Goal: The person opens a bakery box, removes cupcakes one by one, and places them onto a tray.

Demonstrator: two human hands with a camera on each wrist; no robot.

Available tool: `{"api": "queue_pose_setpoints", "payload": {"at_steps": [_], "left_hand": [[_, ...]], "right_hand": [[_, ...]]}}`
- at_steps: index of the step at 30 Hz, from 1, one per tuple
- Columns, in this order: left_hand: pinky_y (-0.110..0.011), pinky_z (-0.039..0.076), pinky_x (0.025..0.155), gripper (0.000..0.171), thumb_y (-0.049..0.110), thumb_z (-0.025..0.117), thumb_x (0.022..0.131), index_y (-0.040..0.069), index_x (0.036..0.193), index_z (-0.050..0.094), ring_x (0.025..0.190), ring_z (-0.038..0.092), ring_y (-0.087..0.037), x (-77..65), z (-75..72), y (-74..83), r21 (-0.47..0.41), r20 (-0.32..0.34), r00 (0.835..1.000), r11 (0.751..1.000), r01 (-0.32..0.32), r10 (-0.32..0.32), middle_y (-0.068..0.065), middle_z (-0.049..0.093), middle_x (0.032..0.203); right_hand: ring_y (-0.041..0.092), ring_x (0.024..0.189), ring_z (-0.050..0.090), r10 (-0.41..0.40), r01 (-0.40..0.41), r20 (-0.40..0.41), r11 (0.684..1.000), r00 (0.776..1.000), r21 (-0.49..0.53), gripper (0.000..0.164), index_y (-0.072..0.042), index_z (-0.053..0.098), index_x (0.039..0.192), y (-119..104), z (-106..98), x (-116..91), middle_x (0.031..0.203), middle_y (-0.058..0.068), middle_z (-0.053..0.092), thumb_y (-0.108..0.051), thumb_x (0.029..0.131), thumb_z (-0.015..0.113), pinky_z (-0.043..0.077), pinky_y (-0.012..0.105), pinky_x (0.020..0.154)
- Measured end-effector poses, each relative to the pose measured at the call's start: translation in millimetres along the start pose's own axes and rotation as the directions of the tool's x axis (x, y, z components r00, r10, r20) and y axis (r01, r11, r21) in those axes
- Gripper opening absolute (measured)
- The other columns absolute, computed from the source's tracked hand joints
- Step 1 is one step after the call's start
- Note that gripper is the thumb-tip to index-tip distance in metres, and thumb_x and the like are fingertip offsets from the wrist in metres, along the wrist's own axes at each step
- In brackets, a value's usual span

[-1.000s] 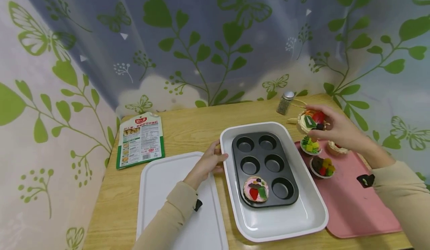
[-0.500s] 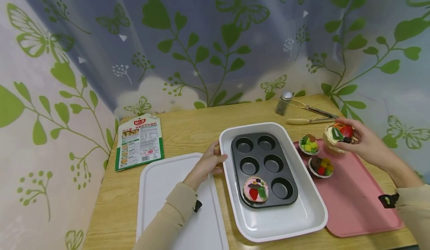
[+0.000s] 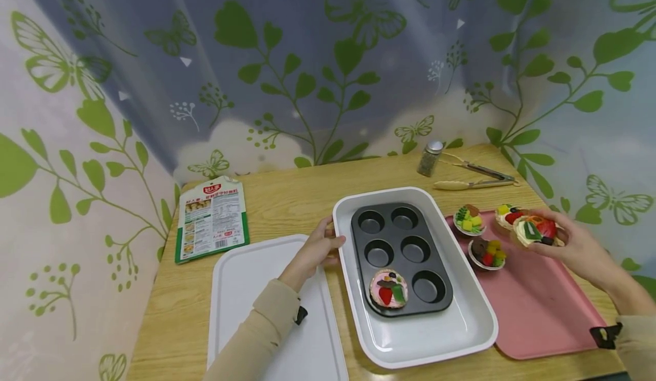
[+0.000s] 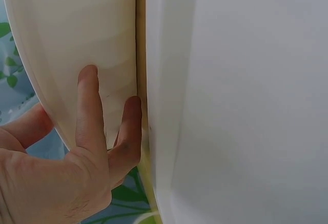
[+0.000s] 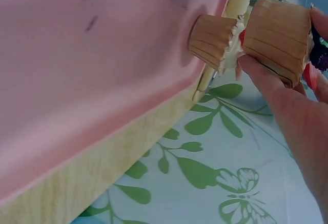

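My right hand (image 3: 579, 250) holds a cupcake (image 3: 534, 230) topped with cream, a strawberry and dark berries, above the far right of the pink tray (image 3: 550, 310). In the right wrist view its brown ribbed cup (image 5: 277, 35) is lifted beside another cupcake (image 5: 211, 38) standing on that tray. My left hand (image 3: 314, 251) grips the side of a deep white tray (image 3: 435, 338); the left wrist view shows thumb at the rim, fingers along the outer wall. Inside sits a dark six-cup muffin pan (image 3: 397, 237), a pink cupcake (image 3: 388, 289) in its near left cup.
Two more cupcakes, one green-yellow (image 3: 469, 220) and one chocolate-topped (image 3: 487, 254), stand at the pink tray's far left. Tongs (image 3: 476, 184) and a spice shaker (image 3: 430, 158) lie behind. Left are a white lid-like board (image 3: 271, 312) and a seasoning packet (image 3: 212, 218).
My right hand has carried the cupcake rightward and nearer, from in front of the tongs to over the pink tray. The left hand keeps its place on the white tray.
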State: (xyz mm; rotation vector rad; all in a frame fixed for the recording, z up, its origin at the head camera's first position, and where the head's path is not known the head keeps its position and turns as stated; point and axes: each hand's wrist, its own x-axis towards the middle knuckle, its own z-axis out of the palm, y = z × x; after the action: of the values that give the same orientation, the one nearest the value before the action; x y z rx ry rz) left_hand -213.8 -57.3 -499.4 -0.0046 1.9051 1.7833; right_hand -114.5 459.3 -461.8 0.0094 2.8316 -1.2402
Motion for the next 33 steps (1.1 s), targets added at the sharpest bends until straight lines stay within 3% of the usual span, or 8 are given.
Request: {"api": "queue_pose_setpoints", "payload": {"at_steps": [5,13,16,21,27,29,31,33], "left_hand": [[-0.030,0.064,0.074,0.069,0.012,0.060,0.105,0.018,0.166,0.029,0.122,0.067,-0.040,-0.2,-0.3,-1.5,0.005,-0.005,1.000,1.000,0.002,-0.002,-0.021,0.050,0.146],[-0.033,0.065,0.076,0.069,0.012,0.059,0.105,0.017,0.166,0.028,0.123,0.067,-0.040,-0.5,-0.2,-2.6,0.009,0.003,1.000,1.000,0.007,-0.007,-0.023,0.049,0.149],[-0.032,0.065,0.076,0.069,0.011,0.059,0.105,0.018,0.166,0.028,0.122,0.067,-0.039,-0.3,0.0,-2.7,0.001,0.006,1.000,1.000,0.008,-0.008,-0.023,0.049,0.150],[-0.031,0.065,0.075,0.070,0.012,0.059,0.105,0.018,0.167,0.027,0.122,0.067,-0.039,-0.9,0.2,-2.2,-0.006,0.008,1.000,1.000,0.006,-0.006,-0.022,0.049,0.150],[-0.032,0.065,0.077,0.071,0.012,0.058,0.106,0.018,0.168,0.025,0.124,0.066,-0.040,-1.9,0.1,-0.7,-0.015,0.011,1.000,1.000,0.004,-0.004,-0.022,0.048,0.152],[-0.032,0.065,0.077,0.070,0.012,0.058,0.106,0.018,0.167,0.025,0.124,0.066,-0.040,-2.1,0.0,-0.4,-0.013,0.010,1.000,1.000,0.003,-0.003,-0.022,0.048,0.152],[-0.032,0.065,0.077,0.070,0.012,0.059,0.106,0.018,0.167,0.026,0.124,0.066,-0.040,-2.2,0.0,-0.3,-0.013,0.009,1.000,1.000,0.005,-0.005,-0.022,0.048,0.152],[-0.032,0.065,0.077,0.070,0.012,0.059,0.106,0.018,0.167,0.026,0.124,0.066,-0.040,-2.1,0.0,-0.3,-0.016,0.010,1.000,1.000,0.005,-0.005,-0.022,0.048,0.152]], "right_hand": [[-0.031,0.109,0.035,-0.018,0.018,0.008,1.000,1.000,-0.004,0.078,-0.015,0.035,0.165,13,3,-6,0.149,-0.010,0.040,-0.019,0.098,0.076,0.047,0.002,0.081],[-0.029,0.109,0.034,0.014,-0.014,0.005,1.000,1.000,-0.009,0.078,-0.013,0.036,0.164,26,13,-13,0.151,-0.021,0.034,-0.024,0.098,0.076,0.040,-0.003,0.083],[-0.030,0.109,0.038,0.024,-0.024,0.013,1.000,1.000,0.002,0.079,-0.011,0.033,0.165,29,14,-14,0.151,-0.016,0.036,-0.022,0.099,0.076,0.042,-0.001,0.082],[-0.031,0.105,0.039,0.037,-0.036,0.013,0.999,0.999,-0.038,0.084,-0.006,0.032,0.165,31,17,-12,0.154,0.010,0.039,-0.024,0.097,0.078,0.041,-0.001,0.080],[-0.030,0.110,0.034,0.051,-0.051,0.031,0.998,0.998,0.020,0.081,-0.007,0.030,0.165,33,23,-11,0.172,0.023,0.020,-0.023,0.099,0.075,0.039,-0.003,0.083],[-0.018,0.128,0.041,0.057,-0.059,0.042,0.997,0.997,0.039,0.081,-0.008,0.029,0.166,34,24,-11,0.175,0.025,0.013,-0.024,0.100,0.074,0.038,-0.004,0.085],[0.009,0.150,0.041,0.058,-0.061,0.055,0.997,0.997,0.053,0.081,-0.008,0.029,0.166,34,26,-11,0.174,0.029,0.007,-0.024,0.100,0.074,0.036,-0.004,0.085],[0.039,0.158,0.028,0.064,-0.068,0.063,0.996,0.996,0.055,0.082,-0.008,0.028,0.166,34,27,-11,0.174,0.030,0.002,-0.025,0.101,0.073,0.034,-0.005,0.084]]}}
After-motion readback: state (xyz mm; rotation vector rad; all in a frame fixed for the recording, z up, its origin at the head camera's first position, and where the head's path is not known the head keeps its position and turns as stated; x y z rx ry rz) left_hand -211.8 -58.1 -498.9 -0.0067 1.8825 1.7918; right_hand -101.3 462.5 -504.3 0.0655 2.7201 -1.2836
